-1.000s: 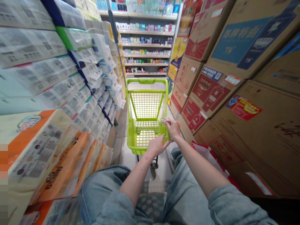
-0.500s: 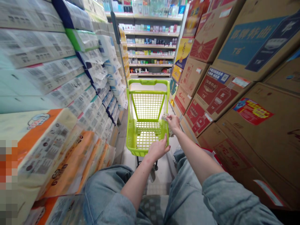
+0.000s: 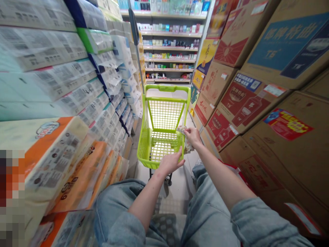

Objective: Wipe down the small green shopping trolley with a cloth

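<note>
Evidently the work in hand is partway through, since the cloth is in use at the right side of the green shopping cart and has not been put aside. The cart stands upright on the floor, straight ahead between the person's knees. The right hand has its thumb and fingers pinched together on the cloth; one part lies over the right rim, and the rest hangs along the outside. The left hand is at the cart's near right corner, touching the rim. How firmly its fingers are closed there, I cannot tell.

As for what is done and what is left, only the right rim shows contact with the cloth. The left rim, the far handle and the grid panel have no cloth on them, and nothing visible settles whether they have been dealt with.

A grey pole rises by the cart's far left corner. Tissue packs are stacked on the left, cardboard boxes on the right, and stocked shelves stand at the far end.
</note>
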{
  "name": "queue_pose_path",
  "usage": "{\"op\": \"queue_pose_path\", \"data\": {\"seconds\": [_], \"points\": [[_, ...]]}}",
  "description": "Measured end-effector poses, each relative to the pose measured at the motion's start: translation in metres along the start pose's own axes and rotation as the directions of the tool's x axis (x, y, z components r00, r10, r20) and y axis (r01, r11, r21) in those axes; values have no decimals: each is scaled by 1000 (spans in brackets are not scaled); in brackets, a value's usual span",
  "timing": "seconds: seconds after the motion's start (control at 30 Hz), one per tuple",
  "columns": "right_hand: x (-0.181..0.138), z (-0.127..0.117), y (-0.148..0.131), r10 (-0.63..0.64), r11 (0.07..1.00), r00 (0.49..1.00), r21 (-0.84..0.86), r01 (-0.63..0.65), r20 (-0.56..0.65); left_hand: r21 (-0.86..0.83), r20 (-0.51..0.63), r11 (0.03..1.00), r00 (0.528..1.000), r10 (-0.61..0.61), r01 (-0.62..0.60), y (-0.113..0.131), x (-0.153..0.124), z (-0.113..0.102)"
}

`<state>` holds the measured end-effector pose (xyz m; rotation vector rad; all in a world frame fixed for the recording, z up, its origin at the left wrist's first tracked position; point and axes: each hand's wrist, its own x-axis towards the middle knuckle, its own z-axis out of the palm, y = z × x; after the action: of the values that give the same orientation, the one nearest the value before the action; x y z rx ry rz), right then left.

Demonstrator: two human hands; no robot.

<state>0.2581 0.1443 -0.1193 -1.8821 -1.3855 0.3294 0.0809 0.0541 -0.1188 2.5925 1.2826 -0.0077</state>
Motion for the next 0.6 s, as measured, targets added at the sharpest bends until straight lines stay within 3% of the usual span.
{"op": "queue_pose_path", "data": {"seconds": [0.3, 0.6], "points": [[47, 4, -13, -20, 998, 998, -66, 16, -67, -37, -21, 999, 1000, 20, -21, -2, -9, 3], [6, -13, -4, -209, 969, 976, -120, 216, 66, -39, -14, 999, 1000, 13, -13, 1, -7, 3]]}}
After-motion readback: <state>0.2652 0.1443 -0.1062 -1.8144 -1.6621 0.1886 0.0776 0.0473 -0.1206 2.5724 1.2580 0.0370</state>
